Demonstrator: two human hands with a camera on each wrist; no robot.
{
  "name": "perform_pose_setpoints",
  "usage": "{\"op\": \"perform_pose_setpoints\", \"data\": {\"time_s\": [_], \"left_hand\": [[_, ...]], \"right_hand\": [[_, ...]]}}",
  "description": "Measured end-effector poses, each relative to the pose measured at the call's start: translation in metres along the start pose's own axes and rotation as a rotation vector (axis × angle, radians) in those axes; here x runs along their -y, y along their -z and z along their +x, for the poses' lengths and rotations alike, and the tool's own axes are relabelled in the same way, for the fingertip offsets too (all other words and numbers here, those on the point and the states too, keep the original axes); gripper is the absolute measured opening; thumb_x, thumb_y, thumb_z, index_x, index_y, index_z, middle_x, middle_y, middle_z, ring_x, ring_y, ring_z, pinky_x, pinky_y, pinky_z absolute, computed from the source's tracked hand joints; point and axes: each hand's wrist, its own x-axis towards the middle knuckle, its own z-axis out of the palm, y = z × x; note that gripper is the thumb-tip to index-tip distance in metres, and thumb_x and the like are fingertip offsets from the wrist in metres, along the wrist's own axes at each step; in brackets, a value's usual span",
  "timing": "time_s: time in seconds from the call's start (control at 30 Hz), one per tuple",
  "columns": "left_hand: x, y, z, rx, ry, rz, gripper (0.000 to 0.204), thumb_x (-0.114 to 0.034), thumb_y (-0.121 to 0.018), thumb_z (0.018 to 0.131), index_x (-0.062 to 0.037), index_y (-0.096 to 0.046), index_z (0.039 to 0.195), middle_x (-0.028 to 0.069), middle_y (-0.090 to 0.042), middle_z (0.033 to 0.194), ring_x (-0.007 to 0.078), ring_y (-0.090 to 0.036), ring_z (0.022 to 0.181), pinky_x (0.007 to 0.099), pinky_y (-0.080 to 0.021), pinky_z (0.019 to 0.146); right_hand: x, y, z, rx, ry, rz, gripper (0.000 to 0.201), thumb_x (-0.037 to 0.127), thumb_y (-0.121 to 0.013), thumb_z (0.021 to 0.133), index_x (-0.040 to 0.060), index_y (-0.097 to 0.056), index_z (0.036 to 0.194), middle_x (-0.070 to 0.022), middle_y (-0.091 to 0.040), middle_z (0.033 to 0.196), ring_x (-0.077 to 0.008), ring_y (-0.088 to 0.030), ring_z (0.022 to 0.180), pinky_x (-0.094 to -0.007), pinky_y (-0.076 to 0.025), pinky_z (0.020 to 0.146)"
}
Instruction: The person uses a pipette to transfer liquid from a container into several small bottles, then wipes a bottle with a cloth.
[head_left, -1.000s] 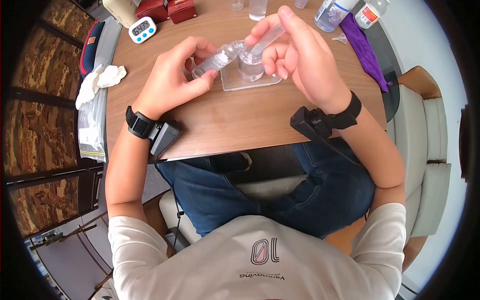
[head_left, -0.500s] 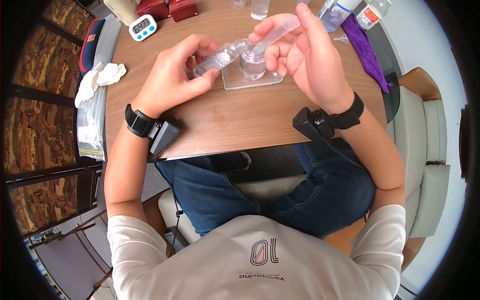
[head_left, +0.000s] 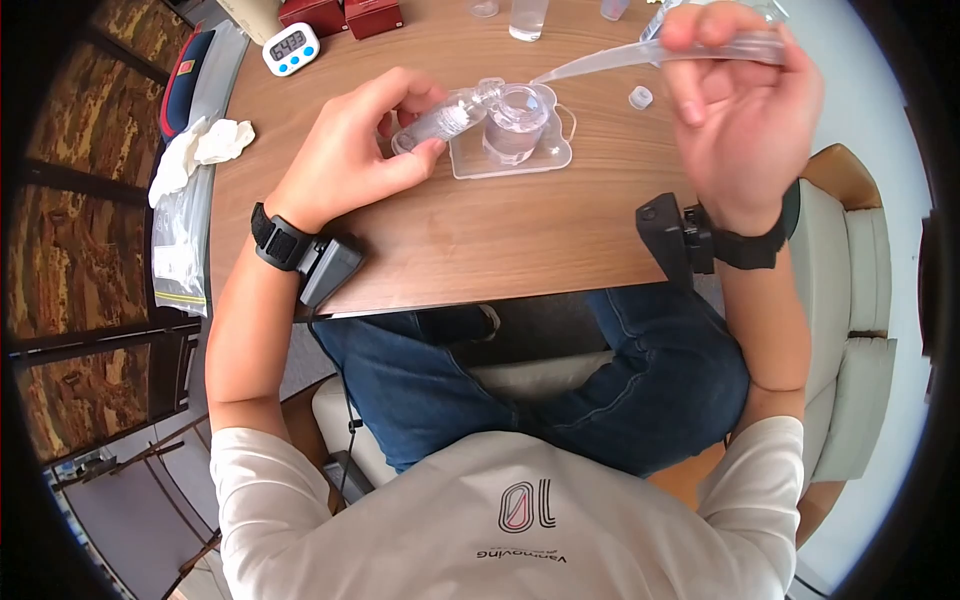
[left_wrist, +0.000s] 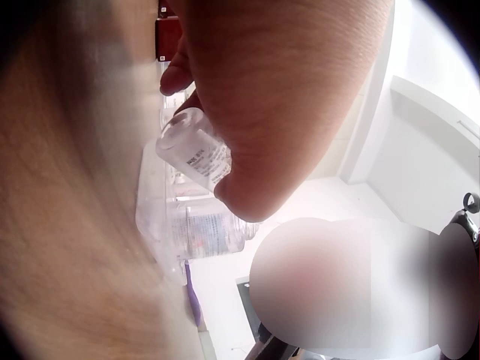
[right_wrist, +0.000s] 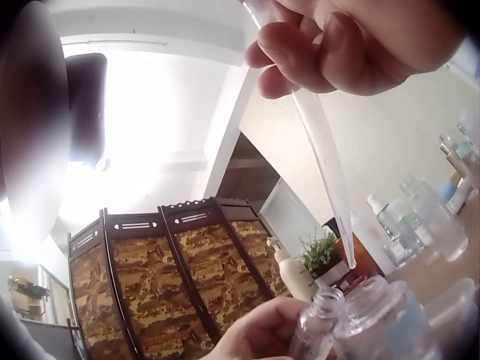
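Observation:
In the head view my left hand (head_left: pixel 360 140) grips a small clear bottle (head_left: pixel 440 120), tilted with its uncapped neck right at the rim of a wider clear jar (head_left: pixel 512 135). Liquid shows in the jar, which stands open on a shallow clear plastic tray (head_left: pixel 505 174). Off to the right, my right hand (head_left: pixel 745 140) holds a translucent plastic pipette (head_left: pixel 610 65) between thumb and fingers. The pipette's thin tip points left, close to the jar's mouth. Seen from the right wrist, the pipette (right_wrist: pixel 322 142) slants down with its tip above the jar (right_wrist: pixel 382 315).
A small translucent cap (head_left: pixel 640 97) lies right of the tray. Farther back are a clear bottle (head_left: pixel 527 20), a white timer (head_left: pixel 291 48) and red boxes (head_left: pixel 373 17). White crumpled cloth (head_left: pixel 205 150) and a plastic bag (head_left: pixel 180 255) lie along the left side.
My right hand has moved right, away from the jar, and the pipette has swung from steeply slanted to nearly level. The left hand and small bottle have barely moved.

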Motion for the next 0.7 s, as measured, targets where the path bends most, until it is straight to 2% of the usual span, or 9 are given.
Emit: {"op": "perform_pose_setpoints", "data": {"time_s": [0.13, 0.27, 0.3, 0.33, 0.43, 0.57, 0.63, 0.7], "left_hand": [[-0.002, -0.001, 0.002, -0.001, -0.008, -0.023, 0.037, -0.009, -0.074, 0.08, -0.0013, -0.064, 0.115, 0.0072, -0.069, 0.095, 0.0155, -0.061, 0.083, 0.0287, -0.05, 0.074], [-0.002, 0.0, 0.002, -0.005, -0.012, -0.011, 0.037, -0.008, -0.074, 0.08, -0.0013, -0.064, 0.115, 0.0071, -0.069, 0.096, 0.0153, -0.062, 0.084, 0.0287, -0.05, 0.074], [-0.001, 0.0, 0.002, -0.009, -0.011, -0.004, 0.037, -0.012, -0.074, 0.08, -0.0033, -0.065, 0.115, 0.0071, -0.071, 0.098, 0.0176, -0.064, 0.084, 0.03, -0.051, 0.073], [0.0, 0.0, 0.001, -0.012, -0.011, 0.003, 0.038, -0.016, -0.075, 0.08, -0.0054, -0.066, 0.115, 0.0072, -0.073, 0.1, 0.0198, -0.066, 0.085, 0.0313, -0.052, 0.073], [0.001, 0.0, 0.002, -0.013, -0.014, -0.001, 0.038, -0.015, -0.076, 0.079, -0.0052, -0.066, 0.115, 0.0072, -0.073, 0.1, 0.0198, -0.066, 0.085, 0.0312, -0.052, 0.073], [0.001, 0.0, 0.002, -0.011, -0.012, -0.001, 0.038, -0.015, -0.076, 0.079, -0.0052, -0.066, 0.114, 0.0073, -0.073, 0.099, 0.0196, -0.066, 0.085, 0.0312, -0.052, 0.074], [0.0, 0.0, 0.001, -0.007, -0.035, 0.002, 0.038, -0.008, -0.074, 0.079, -0.0012, -0.064, 0.115, 0.0071, -0.069, 0.096, 0.0151, -0.062, 0.084, 0.0285, -0.05, 0.075], [0.0, 0.0, 0.001, -0.009, -0.034, 0.002, 0.038, -0.008, -0.074, 0.079, -0.0012, -0.064, 0.115, 0.007, -0.069, 0.096, 0.0152, -0.062, 0.084, 0.0285, -0.05, 0.075]], "right_hand": [[-0.001, -0.011, -0.005, 0.016, -0.002, 0.116, 0.056, 0.039, -0.023, 0.108, 0.0017, -0.058, 0.087, -0.0204, -0.067, 0.079, -0.0186, -0.049, 0.047, -0.0264, -0.042, 0.044], [-0.013, -0.019, -0.007, -0.072, -0.171, 0.174, 0.058, 0.043, -0.023, 0.109, 0.0033, -0.06, 0.089, -0.0214, -0.068, 0.082, -0.0201, -0.053, 0.05, -0.0263, -0.042, 0.044], [-0.014, -0.019, -0.008, -0.095, -0.225, 0.179, 0.059, 0.045, -0.023, 0.109, 0.0037, -0.06, 0.09, -0.0216, -0.068, 0.083, -0.0204, -0.054, 0.051, -0.0259, -0.041, 0.044], [-0.017, -0.011, -0.008, 0.04, -0.216, 0.184, 0.065, 0.051, -0.021, 0.11, 0.0034, -0.061, 0.091, -0.0208, -0.07, 0.086, -0.0206, -0.056, 0.052, -0.0251, -0.039, 0.043], [-0.02, -0.007, -0.008, 0.085, -0.185, 0.19, 0.071, 0.056, -0.018, 0.109, 0.0035, -0.062, 0.092, -0.0202, -0.071, 0.088, -0.0207, -0.057, 0.052, -0.025, -0.039, 0.043], [-0.019, -0.006, -0.008, 0.092, -0.199, 0.197, 0.073, 0.059, -0.017, 0.109, 0.0035, -0.062, 0.093, -0.0197, -0.071, 0.089, -0.0206, -0.058, 0.052, -0.025, -0.039, 0.043], [-0.018, -0.007, -0.008, 0.087, -0.204, 0.199, 0.072, 0.058, -0.018, 0.109, 0.0036, -0.062, 0.093, -0.0199, -0.071, 0.089, -0.0205, -0.059, 0.052, -0.0254, -0.039, 0.043], [-0.018, -0.008, -0.009, 0.08, -0.203, 0.188, 0.072, 0.057, -0.018, 0.109, 0.0034, -0.062, 0.093, -0.0202, -0.071, 0.089, -0.0203, -0.058, 0.051, -0.0255, -0.04, 0.043]]}}
